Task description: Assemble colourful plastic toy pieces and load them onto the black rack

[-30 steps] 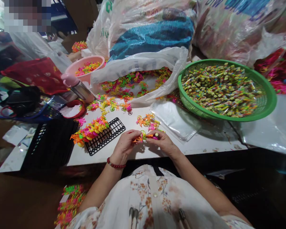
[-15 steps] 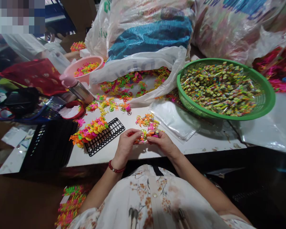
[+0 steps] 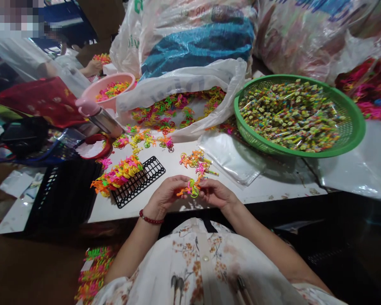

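Note:
My left hand [image 3: 169,194] and my right hand [image 3: 218,193] meet over the table's front edge. Between their closed fingertips is a small plastic toy [image 3: 194,189] in green, orange and pink, with a round green ring. The fingers partly cover it. Just beyond lies a little heap of similar toys [image 3: 193,159], with thin patterned sticks [image 3: 212,172] beside it. Left of my hands, a black plastic grid rack [image 3: 142,180] carries a row of bright orange, yellow and pink toys [image 3: 119,173] across its far-left part.
Right of the heap lie clear plastic bags [image 3: 231,156]. A green basket [image 3: 346,146] of small patterned sticks stands behind them. An open white sack [image 3: 165,91] of toys lies at the back. Black racks [image 3: 63,195] and a pink-lidded flask [image 3: 103,118] are left. A co-worker's hand [image 3: 93,67] shows beyond.
The toy between my hands has turned and shows more fully, its green ring lower. My left hand has shifted slightly left. Patterned sticks by the heap are now more visible.

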The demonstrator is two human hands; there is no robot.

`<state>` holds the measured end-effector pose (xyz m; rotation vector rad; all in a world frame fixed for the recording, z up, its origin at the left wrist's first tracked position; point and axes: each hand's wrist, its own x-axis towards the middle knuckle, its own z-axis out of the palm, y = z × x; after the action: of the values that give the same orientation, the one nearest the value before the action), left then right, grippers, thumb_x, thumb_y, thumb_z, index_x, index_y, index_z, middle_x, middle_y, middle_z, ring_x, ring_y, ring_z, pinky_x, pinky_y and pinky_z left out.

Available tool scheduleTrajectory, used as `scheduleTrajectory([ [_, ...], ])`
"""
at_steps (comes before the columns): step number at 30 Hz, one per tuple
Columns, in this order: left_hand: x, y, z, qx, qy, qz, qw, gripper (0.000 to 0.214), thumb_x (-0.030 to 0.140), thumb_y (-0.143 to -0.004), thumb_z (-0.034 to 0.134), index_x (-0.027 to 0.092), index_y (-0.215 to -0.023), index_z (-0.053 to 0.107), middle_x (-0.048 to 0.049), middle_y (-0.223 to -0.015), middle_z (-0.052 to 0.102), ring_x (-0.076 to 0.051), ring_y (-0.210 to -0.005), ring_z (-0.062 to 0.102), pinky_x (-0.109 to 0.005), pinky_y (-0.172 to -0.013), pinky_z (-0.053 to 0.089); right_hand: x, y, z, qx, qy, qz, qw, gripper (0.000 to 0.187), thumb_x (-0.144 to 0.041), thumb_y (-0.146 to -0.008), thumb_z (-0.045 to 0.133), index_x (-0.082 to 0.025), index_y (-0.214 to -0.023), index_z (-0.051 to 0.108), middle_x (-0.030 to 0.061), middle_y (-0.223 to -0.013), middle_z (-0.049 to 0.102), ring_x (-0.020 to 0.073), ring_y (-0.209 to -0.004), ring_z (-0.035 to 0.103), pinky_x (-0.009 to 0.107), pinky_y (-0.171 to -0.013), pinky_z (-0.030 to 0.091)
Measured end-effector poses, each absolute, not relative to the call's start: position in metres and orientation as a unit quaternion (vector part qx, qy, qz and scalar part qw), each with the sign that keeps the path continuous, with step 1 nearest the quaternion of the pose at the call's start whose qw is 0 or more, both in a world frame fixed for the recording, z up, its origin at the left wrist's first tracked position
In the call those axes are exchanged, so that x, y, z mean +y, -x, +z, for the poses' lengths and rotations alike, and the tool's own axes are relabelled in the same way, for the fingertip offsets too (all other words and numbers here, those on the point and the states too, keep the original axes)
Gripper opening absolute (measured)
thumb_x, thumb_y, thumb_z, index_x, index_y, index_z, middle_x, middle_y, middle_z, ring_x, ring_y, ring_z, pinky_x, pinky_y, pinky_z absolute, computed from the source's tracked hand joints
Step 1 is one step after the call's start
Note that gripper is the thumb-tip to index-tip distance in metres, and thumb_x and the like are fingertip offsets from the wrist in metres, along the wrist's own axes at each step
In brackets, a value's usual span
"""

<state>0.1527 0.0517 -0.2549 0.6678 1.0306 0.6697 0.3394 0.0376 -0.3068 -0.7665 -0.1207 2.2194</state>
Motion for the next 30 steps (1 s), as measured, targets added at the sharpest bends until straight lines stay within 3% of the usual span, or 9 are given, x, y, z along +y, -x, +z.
scheduleTrajectory([
  [4, 0.052, -0.149, -0.256, 0.444, -0.358, 0.317, 0.758, 0.037, 0.026, -0.058, 0.09, 0.011, -0.088, 0.074, -0.0039, -0.076, 0.07, -0.011, -0.066, 0.062, -0.02, -0.066, 0.049, 0.038, -0.337, -0.308, -0.048, 0.309, 0.871, 0.378, 0.014, -0.006, -0.069, 0.072, -0.014, -0.071, 0.06, -0.0021, -0.061, 0.065, 0.0062, -0.044, 0.055, 0.013, -0.042, 0.049],
  [7, 0.05, -0.148, -0.257, 0.432, -0.388, 0.355, 0.733, 0.032, 0.025, -0.061, 0.089, 0.013, -0.087, 0.074, -0.0032, -0.078, 0.071, -0.011, -0.069, 0.063, -0.021, -0.069, 0.05, 0.039, -0.335, -0.309, -0.036, 0.323, 0.864, 0.384, 0.017, -0.007, -0.069, 0.072, -0.015, -0.069, 0.058, -0.0038, -0.056, 0.062, 0.0056, -0.042, 0.052, 0.013, -0.04, 0.047],
  [13, 0.049, -0.147, -0.246, 0.439, -0.394, 0.379, 0.713, 0.029, 0.023, -0.062, 0.086, 0.014, -0.086, 0.073, -0.0024, -0.075, 0.069, -0.009, -0.059, 0.058, -0.02, -0.057, 0.046, 0.039, -0.332, -0.302, -0.07, 0.355, 0.846, 0.393, 0.019, -0.014, -0.066, 0.077, -0.017, -0.07, 0.059, -0.0039, -0.056, 0.06, 0.0061, -0.043, 0.05, 0.015, -0.04, 0.045],
  [16, 0.052, -0.147, -0.247, 0.481, -0.344, 0.423, 0.686, 0.03, 0.021, -0.06, 0.085, 0.014, -0.087, 0.072, 0.0004, -0.071, 0.066, -0.006, -0.052, 0.053, -0.016, -0.047, 0.039, 0.041, -0.33, -0.295, -0.132, 0.38, 0.808, 0.43, 0.025, -0.024, -0.064, 0.084, -0.016, -0.074, 0.062, -0.0034, -0.061, 0.06, 0.0048, -0.046, 0.049, 0.014, -0.039, 0.038],
  [19, 0.057, -0.144, -0.253, 0.508, -0.26, 0.477, 0.669, 0.036, 0.014, -0.056, 0.084, 0.013, -0.09, 0.071, -0.0004, -0.075, 0.068, -0.008, -0.056, 0.059, -0.017, -0.051, 0.045, 0.047, -0.329, -0.292, -0.24, 0.442, 0.725, 0.47, 0.036, -0.036, -0.064, 0.086, -0.017, -0.085, 0.065, -0.0042, -0.068, 0.062, 0.0035, -0.047, 0.044, 0.015, -0.039, 0.033],
  [23, 0.059, -0.14, -0.26, 0.498, -0.196, 0.49, 0.688, 0.03, 0.009, -0.057, 0.079, 0.011, -0.085, 0.068, -0.0027, -0.076, 0.069, -0.013, -0.065, 0.066, -0.022, -0.061, 0.054, 0.06, -0.331, -0.291, -0.378, 0.514, 0.587, 0.498, 0.034, -0.043, -0.072, 0.079, -0.023, -0.097, 0.067, 0.002, -0.093, 0.067, 0.0146, -0.079, 0.06, 0.025, -0.064, 0.05],
  [26, 0.057, -0.14, -0.263, 0.494, -0.188, 0.495, 0.689, 0.026, 0.01, -0.059, 0.078, 0.011, -0.081, 0.064, -0.0044, -0.076, 0.069, -0.015, -0.068, 0.067, -0.023, -0.06, 0.054, 0.064, -0.334, -0.289, -0.489, 0.55, 0.425, 0.527, 0.026, -0.041, -0.077, 0.074, -0.024, -0.096, 0.071, 0.0062, -0.107, 0.066, 0.0211, -0.103, 0.058, 0.034, -0.086, 0.049],
  [28, 0.055, -0.143, -0.264, 0.493, -0.185, 0.508, 0.682, 0.027, 0.011, -0.059, 0.079, 0.013, -0.081, 0.063, -0.0034, -0.077, 0.069, -0.015, -0.068, 0.067, -0.023, -0.06, 0.053, 0.059, -0.332, -0.286, -0.532, 0.554, 0.405, 0.496, 0.024, -0.044, -0.083, 0.068, -0.023, -0.094, 0.072, 0.0056, -0.097, 0.067, 0.0205, -0.093, 0.059, 0.034, -0.084, 0.048],
  [30, 0.053, -0.148, -0.264, 0.489, -0.189, 0.526, 0.67, 0.03, 0.013, -0.059, 0.081, 0.014, -0.082, 0.063, -0.0006, -0.078, 0.068, -0.012, -0.068, 0.065, -0.022, -0.063, 0.053, 0.051, -0.327, -0.285, -0.544, 0.543, 0.463, 0.442, 0.028, -0.048, -0.085, 0.065, -0.022, -0.093, 0.072, 0.0029, -0.083, 0.067, 0.0176, -0.075, 0.058, 0.031, -0.072, 0.048],
])
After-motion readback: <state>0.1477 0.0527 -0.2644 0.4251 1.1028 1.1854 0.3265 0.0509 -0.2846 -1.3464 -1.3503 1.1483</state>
